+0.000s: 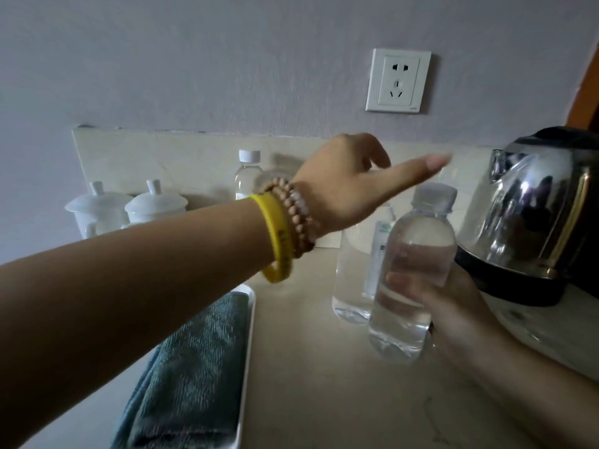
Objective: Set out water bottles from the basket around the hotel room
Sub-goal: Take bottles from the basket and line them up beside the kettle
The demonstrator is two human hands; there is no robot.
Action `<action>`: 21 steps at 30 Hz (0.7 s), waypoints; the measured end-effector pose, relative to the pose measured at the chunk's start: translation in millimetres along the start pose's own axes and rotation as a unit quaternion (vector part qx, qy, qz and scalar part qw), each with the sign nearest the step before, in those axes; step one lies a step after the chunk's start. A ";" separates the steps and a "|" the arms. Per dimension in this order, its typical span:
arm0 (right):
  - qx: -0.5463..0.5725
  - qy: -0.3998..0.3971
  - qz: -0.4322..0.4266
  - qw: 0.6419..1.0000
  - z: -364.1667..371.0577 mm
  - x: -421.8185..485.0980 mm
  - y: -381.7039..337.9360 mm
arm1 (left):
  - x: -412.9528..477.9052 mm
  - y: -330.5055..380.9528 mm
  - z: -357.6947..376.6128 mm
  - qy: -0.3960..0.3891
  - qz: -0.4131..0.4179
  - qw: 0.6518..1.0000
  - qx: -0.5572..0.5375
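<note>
My right hand (453, 312) grips a clear water bottle (418, 254) around its lower half, holding it upright just above the beige counter (324, 384). A second bottle (351, 286) stands on the counter right behind it, its top hidden under my left hand (350, 189). That hand hovers over it with the thumb stretched out to the right and the fingers bent loosely, gripping nothing that I can see. A third bottle (248, 173) with a white cap stands by the back wall. No basket is in view.
A steel kettle (534, 205) stands at the right, close to the held bottle. Two white lidded cups (97, 205) (155, 202) sit at the back left. A white tray (248, 335) holding a folded teal towel (194, 367) lies front left. A wall socket (398, 81) is above.
</note>
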State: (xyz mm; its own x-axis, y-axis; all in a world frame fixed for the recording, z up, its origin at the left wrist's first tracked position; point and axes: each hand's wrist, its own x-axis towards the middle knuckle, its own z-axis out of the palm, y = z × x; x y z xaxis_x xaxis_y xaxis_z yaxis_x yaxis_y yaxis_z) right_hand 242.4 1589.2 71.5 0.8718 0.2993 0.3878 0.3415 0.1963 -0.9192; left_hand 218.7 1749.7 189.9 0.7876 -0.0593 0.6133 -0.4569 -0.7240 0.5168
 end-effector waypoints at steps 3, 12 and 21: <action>0.013 0.018 0.013 1.000 1.9 1.0 0.7 | 15.1 -0.3 4.9 0.017 -0.018 0.998 0.059; -0.036 0.050 0.024 0.998 1.3 0.0 0.3 | 34.2 -13.2 -6.4 -0.073 0.000 0.992 0.107; -0.045 0.036 0.026 0.998 1.9 -0.5 -2.3 | 38.9 -16.2 -18.7 -0.134 -0.048 0.984 0.109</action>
State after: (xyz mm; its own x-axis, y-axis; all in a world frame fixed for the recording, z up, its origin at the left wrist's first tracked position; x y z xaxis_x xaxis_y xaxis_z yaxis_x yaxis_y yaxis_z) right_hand 240.5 1590.4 73.6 0.9111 0.2389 0.3358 0.3217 0.0970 -0.9419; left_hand 249.0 1771.9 216.5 0.9171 -0.1410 0.3728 -0.2982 -0.8633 0.4072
